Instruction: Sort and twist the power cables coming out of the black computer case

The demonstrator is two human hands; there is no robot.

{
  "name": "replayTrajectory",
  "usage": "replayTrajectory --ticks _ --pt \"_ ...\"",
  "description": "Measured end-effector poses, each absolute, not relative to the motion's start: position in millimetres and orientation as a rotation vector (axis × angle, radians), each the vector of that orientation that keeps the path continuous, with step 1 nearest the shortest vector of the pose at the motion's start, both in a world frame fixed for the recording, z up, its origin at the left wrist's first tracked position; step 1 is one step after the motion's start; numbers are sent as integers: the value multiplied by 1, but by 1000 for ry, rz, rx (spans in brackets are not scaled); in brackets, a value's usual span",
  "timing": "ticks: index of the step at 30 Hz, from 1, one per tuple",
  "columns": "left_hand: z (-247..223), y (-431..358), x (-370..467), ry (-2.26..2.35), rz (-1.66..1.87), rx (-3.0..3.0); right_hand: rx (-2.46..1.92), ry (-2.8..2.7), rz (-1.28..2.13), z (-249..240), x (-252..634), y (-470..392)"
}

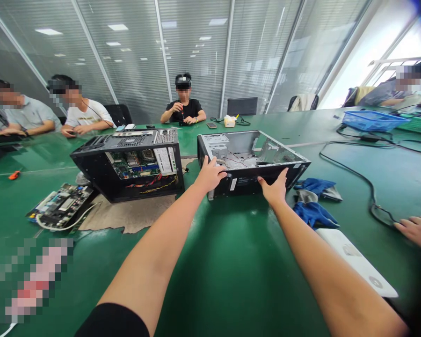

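An empty computer case (266,161) lies open side up on the green table (231,271), right of centre. My left hand (209,174) grips its near left corner, fingers over the rim. My right hand (275,188) grips the near edge towards the right, thumb on the front wall. Beside it to the left stands a second black computer case (101,161) on its side, open towards me, with a motherboard and coloured cables inside.
A loose circuit board (61,204) with a white cable lies at the left on brown cardboard (133,213). Blue gloves (315,210) and a white panel (358,262) lie right of the case. Black cables, a blue basket (370,120), another person's hand (419,230) and several seated people surround the table.
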State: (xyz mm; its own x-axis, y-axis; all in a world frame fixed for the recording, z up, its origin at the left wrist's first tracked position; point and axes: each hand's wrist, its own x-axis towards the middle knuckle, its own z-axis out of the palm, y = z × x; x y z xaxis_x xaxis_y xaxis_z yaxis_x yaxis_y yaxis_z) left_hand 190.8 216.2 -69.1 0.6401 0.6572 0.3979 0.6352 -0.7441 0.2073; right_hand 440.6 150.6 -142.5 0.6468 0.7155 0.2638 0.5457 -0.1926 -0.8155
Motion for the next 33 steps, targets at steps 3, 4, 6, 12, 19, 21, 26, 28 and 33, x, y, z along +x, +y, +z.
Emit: replayTrajectory --ticks 3,4,6,12,19,21,26,28,33 --pt "-69 223 196 1091 684 2801 -1875 -964 252 -141 447 157" --pt "-69 226 198 1077 655 2808 -1879 -939 278 -140 449 159" --pt "-68 230 198 1045 596 2835 -1863 -906 345 -137 453 161" --pt "-56 224 163 913 642 2802 -1788 -869 408 -111 454 160" --pt "-5 200 45 888 918 3032 -2001 -976 52 -56 405 174" --pt "6 197 3 1017 973 3095 -2000 -1087 -24 -42 381 183" --pt "21 188 -97 1481 1049 3031 -1770 -1409 -11 -25 309 214" --pt "20 183 -131 1716 1123 2896 -1631 -1554 69 -27 279 228" --pt "6 177 -191 2141 1255 2499 -1451 -1847 337 -49 213 246"
